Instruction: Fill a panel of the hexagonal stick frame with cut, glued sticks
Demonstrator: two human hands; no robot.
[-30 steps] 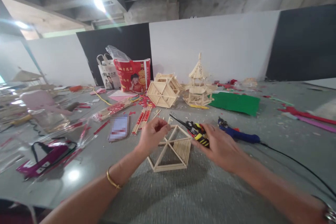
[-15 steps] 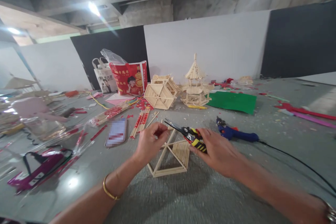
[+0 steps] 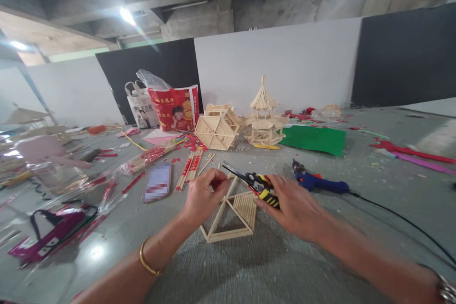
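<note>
Gripping long-nosed pliers [image 3: 268,198], the right hand [image 3: 295,205] could nick the left hand [image 3: 202,198], pinched closed (held piece unclear), if they slip, or, lowered carelessly, jolt the hexagonal stick frame [image 3: 245,206] beneath both.

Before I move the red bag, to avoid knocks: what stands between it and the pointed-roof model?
The head view shows a hexagonal-faced stick model between the red bag and the pointed-roof model.

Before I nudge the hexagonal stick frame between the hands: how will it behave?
Probably light: the hexagonal stick frame is slender and largely open. Likely fragile, apparently joined at narrow ends. Lying flat, it should slide rather than tip.
</note>
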